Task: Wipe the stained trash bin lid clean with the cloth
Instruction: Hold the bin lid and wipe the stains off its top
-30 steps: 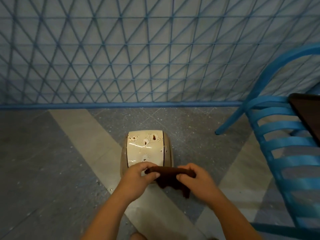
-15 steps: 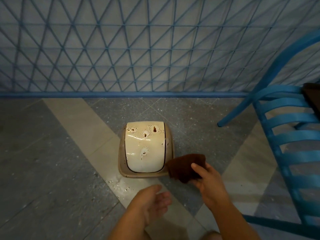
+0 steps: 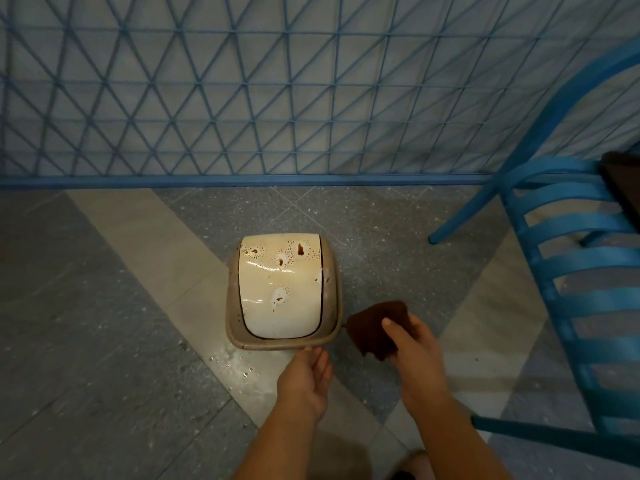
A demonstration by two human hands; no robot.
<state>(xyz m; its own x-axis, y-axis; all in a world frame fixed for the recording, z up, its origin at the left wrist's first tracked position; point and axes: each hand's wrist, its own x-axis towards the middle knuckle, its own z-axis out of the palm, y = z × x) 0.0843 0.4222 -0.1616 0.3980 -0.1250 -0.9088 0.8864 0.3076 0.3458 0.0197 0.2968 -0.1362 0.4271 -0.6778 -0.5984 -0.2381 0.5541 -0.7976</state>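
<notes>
Right hand (image 3: pixel 414 344) pinches the cloth (image 3: pixel 375 325); left hand (image 3: pixel 306 375), fingers relaxed, nears the bin (image 3: pixel 334 289) rim. Unsteadied, the lid (image 3: pixel 280 289) may swing under wiping and smear stains.

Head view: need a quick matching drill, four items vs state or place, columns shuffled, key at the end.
Items:
1. lid
2. cloth
3. left hand
4. chair

States or places:
A. blue, slatted, standing at the right
B. fingers reaching to the bin's near rim, holding nothing
C. cream, spotted with brown stains
D. dark brown, held in the right hand beside the bin

Pairs: 1-C, 2-D, 3-B, 4-A
</notes>
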